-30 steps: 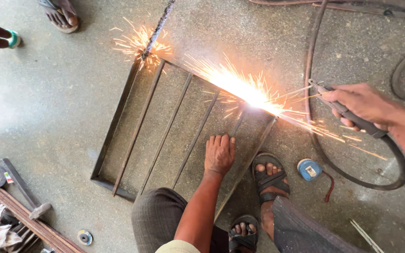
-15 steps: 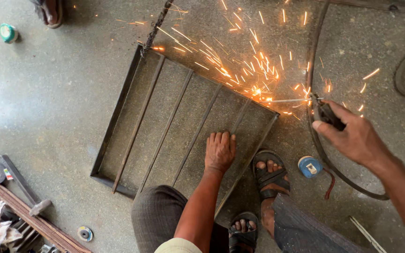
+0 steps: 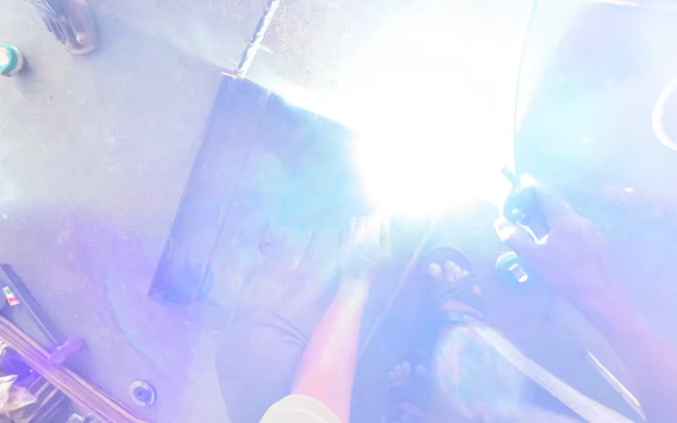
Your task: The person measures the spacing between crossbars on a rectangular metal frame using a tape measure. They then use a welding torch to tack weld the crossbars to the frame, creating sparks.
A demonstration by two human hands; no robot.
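Fingers of the right hand wrap the welding holder — left hand, washed out, seemingly flat on the metal frame.

Huge white-blue glare swallows the far corner of the metal frame on the floor. Right hand grips the welding holder beside it; left hand presses the frame (barely visible, washed out).

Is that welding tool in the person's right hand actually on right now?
On. A blinding white arc flare burns at the far edge of the metal frame, beside the welding tool gripped in the right hand.
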